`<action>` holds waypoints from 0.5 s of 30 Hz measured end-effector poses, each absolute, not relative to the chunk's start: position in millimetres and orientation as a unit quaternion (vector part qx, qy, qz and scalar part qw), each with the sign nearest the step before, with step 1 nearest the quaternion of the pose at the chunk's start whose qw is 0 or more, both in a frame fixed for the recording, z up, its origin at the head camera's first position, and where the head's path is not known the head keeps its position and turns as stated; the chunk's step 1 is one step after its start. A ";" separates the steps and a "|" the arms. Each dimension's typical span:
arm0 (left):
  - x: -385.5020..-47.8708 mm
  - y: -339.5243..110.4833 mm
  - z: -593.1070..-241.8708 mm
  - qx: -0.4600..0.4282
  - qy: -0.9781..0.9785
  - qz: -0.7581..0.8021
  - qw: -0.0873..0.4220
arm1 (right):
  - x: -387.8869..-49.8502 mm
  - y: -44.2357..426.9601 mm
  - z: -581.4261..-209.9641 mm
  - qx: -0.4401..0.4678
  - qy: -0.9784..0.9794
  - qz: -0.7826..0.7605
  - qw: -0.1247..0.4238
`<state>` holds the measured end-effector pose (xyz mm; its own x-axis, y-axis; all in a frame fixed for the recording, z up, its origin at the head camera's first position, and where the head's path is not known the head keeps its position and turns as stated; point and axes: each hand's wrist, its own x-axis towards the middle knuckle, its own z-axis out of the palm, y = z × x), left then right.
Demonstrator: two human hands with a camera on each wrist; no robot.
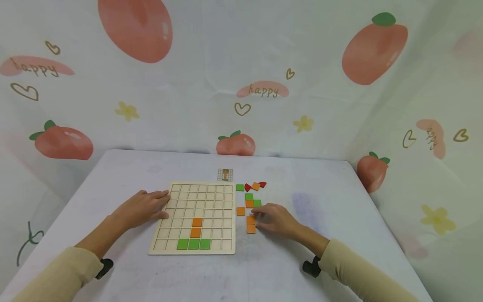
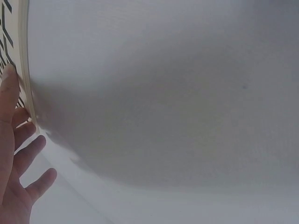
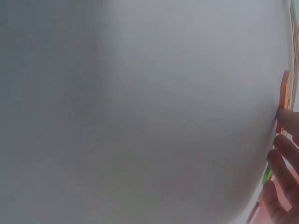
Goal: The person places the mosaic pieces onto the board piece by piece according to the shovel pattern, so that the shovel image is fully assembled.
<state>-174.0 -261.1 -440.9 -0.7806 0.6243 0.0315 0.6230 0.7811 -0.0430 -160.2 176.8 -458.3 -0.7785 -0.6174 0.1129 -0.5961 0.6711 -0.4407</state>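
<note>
A pale wooden grid board (image 1: 181, 209) lies on the table. Three green square tiles (image 1: 193, 244) fill part of its bottom row, with two orange square tiles (image 1: 196, 232) stacked in a column above them. My left hand (image 1: 145, 206) rests at the board's left edge, fingertips on its rim, fingers fairly straight. Right of the board, my right hand (image 1: 277, 219) is beside a pair of touching orange tiles (image 1: 251, 229). Its thumb touches an orange tile (image 3: 283, 88) in the right wrist view, and the other fingers spread loosely. No tile appears lifted.
Loose green tiles (image 1: 240, 187), orange tiles (image 1: 240, 211) and red quarter-round pieces (image 1: 247, 187) lie right of the board. A small picture card (image 1: 225, 175) with a gridded figure lies behind it. A patterned cloth (image 1: 203, 92) hangs behind the white table (image 1: 320, 184).
</note>
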 end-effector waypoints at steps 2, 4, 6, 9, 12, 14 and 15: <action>-174.0 -261.0 -440.9 -0.330 -0.943 0.017 0.023 | -160.9 175.4 -459.7 -0.335 0.913 -0.233 0.018; -174.1 -260.8 -440.8 -0.330 -0.943 0.019 0.024 | -161.6 174.0 -460.3 -0.341 0.910 -0.234 0.011; -174.0 -260.3 -440.6 -0.330 -0.943 0.019 0.023 | -162.2 172.8 -459.9 -0.343 0.909 -0.235 0.010; -173.5 -260.2 -440.1 -0.332 -0.943 0.019 0.022 | -163.1 171.2 -459.2 -0.344 0.909 -0.235 0.009; -173.0 -260.5 -439.3 -0.334 -0.942 0.016 0.021 | -163.9 169.7 -458.8 -0.344 0.910 -0.231 0.009; -173.0 -260.8 -439.0 -0.335 -0.942 0.015 0.022 | -164.4 169.0 -458.7 -0.344 0.911 -0.229 0.009; -173.0 -260.8 -438.8 -0.335 -0.942 0.014 0.022 | -164.6 168.7 -458.4 -0.343 0.911 -0.228 0.010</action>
<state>-173.0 -260.8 -438.8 -0.7741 0.6323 0.0311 0.6311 0.7746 -0.0415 -164.6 168.7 -458.4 -0.7643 -0.6300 0.1374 -0.6205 0.6606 -0.4226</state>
